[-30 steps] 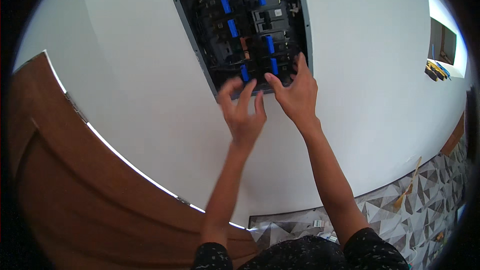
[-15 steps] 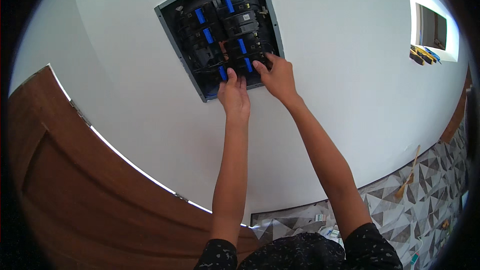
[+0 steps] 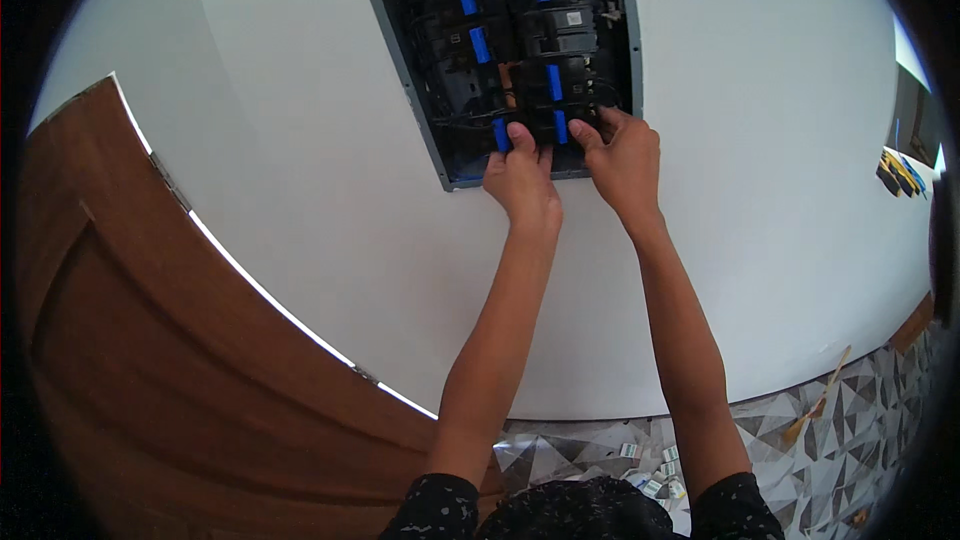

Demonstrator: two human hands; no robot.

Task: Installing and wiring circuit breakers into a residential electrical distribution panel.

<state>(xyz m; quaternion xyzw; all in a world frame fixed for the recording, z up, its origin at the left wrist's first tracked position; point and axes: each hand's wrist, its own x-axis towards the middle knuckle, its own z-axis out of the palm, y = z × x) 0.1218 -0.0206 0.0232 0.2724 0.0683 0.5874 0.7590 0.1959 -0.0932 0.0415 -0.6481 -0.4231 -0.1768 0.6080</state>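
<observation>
Nearest the camera, at the bottom edge, are the person's dark speckled short sleeves (image 3: 560,515), and from them two bare forearms rise up the picture toward the wall. Behind the forearms, low down, lies a floor of grey and white triangle-patterned tiles (image 3: 880,440), with small scraps of paper scattered on it just beside the sleeves. To the left stands a brown wooden door (image 3: 150,360), its edge running diagonally against the white wall (image 3: 300,140). Farther up, the left hand (image 3: 522,180) is curled at the lower edge of an open electrical panel (image 3: 510,50) recessed in the wall, its thumb up and touching a circuit breaker with a blue toggle (image 3: 500,133) in the bottom row; the other fingers are folded and I cannot tell whether they grip anything. The right hand (image 3: 622,160) sits just beside it, touching the bottom right of the panel, fingertips pressed on a neighbouring blue-toggled breaker (image 3: 560,126); the hand is loosely closed, and what it grips, if anything, is hidden. Above the hands, more black breakers with blue toggles fill the panel inside its grey metal frame. Far right, on the wall, is a small window-like opening (image 3: 910,120) with yellow and dark objects below it.
</observation>
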